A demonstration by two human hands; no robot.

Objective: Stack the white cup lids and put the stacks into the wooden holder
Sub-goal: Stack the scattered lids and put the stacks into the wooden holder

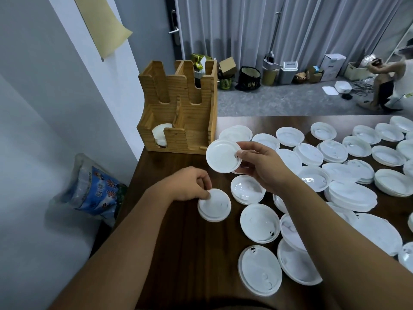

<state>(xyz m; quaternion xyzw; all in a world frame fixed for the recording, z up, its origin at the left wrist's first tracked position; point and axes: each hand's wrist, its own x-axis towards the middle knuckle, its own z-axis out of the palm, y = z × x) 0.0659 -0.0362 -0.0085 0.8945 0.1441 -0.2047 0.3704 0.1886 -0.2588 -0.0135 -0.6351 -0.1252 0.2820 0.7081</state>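
Above the dark table (pixel 178 253), my right hand (pixel 263 164) pinches one lid (pixel 222 156) while my left hand (pixel 190 185) pinches the small stack (pixel 214 205); misaligned, it may slide off.

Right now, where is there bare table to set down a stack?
Bare wood lies in front of the wooden holder, left of the left hand and its small stack, and along the near left edge. Right of the right hand, loose lids crowd the table.

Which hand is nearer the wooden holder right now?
Right. The right hand holds a lid up just beside the wooden holder; the left hand rests lower on a small stack.
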